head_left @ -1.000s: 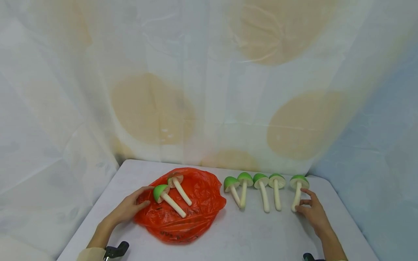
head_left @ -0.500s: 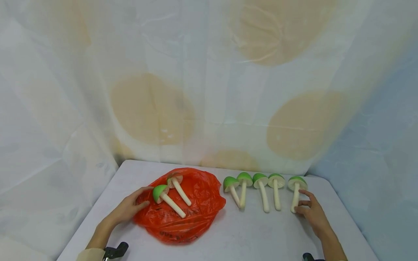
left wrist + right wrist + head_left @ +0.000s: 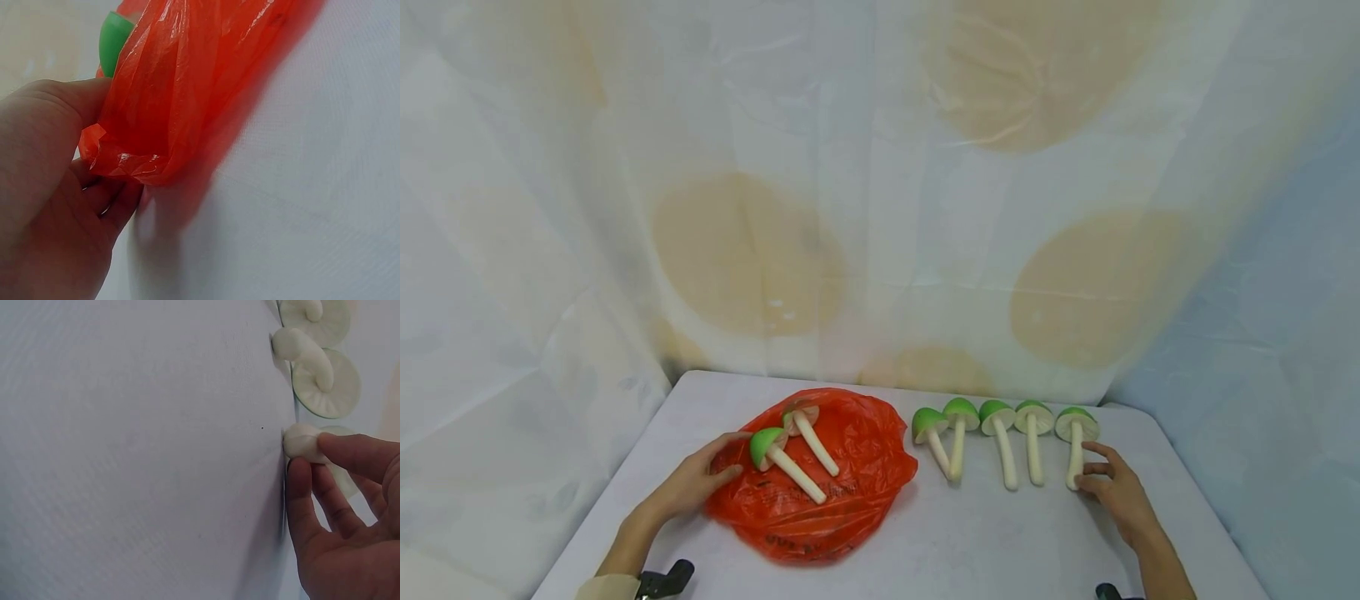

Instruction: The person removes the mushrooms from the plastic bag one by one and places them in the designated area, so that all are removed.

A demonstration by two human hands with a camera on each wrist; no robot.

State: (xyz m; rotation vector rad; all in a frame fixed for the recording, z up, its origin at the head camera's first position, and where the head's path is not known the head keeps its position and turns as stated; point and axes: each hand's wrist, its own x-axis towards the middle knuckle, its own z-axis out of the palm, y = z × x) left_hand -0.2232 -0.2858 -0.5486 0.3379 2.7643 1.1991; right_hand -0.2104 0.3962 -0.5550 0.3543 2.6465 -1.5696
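My left hand (image 3: 688, 485) pinches the left edge of a crumpled red plastic bag (image 3: 865, 504). In the left wrist view the thumb lies against the film and the fingers are partly hidden beneath it. Two toy mushrooms with green caps and white stems, a nearer one (image 3: 793, 472) and a farther one (image 3: 817, 445), lie on the bag. Over on the right, my right hand (image 3: 1126, 498) holds the stem of the end mushroom (image 3: 1077, 428) in a row. Seen from the right wrist, thumb and fingers close around that stem's rounded end (image 3: 302, 442).
Several more green-capped mushrooms lie left of the right hand, caps toward the back; the two leftmost, one (image 3: 931, 427) and its neighbour (image 3: 960, 417), touch at the stem ends. All rest on a white table (image 3: 970, 542). Pale curtains (image 3: 917, 250) with tan circles enclose it.
The end mushroom has shifted slightly left toward the row, and its stem stands straighter. My right hand has moved a little with it. The left hand and bag look unchanged.
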